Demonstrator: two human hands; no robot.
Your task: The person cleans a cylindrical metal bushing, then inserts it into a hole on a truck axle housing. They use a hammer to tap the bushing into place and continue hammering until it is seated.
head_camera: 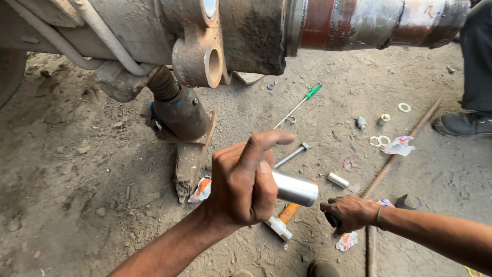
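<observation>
Gripping a shiny steel cylinder point(293, 188) in a clenched fist, the left hand point(245, 179) holds it up above the dirt ground point(77, 205). Lower down, the right hand point(349, 213) closes around a dark handle, beside a hammer point(281, 220) lying near a green-handled screwdriver point(300, 104).

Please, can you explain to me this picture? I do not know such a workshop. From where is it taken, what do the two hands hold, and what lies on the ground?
The camera sits on the person's head and looks down. The left hand holds a shiny metal cylinder. The right hand grips a dark handle low by the ground; what it belongs to I cannot tell. Above hangs a heavy, rusty axle with a bracket. On the dirt ground lie a green-handled screwdriver, a bolt, a hammer, small rings and a long rod. Another person's boot stands at the right.
</observation>
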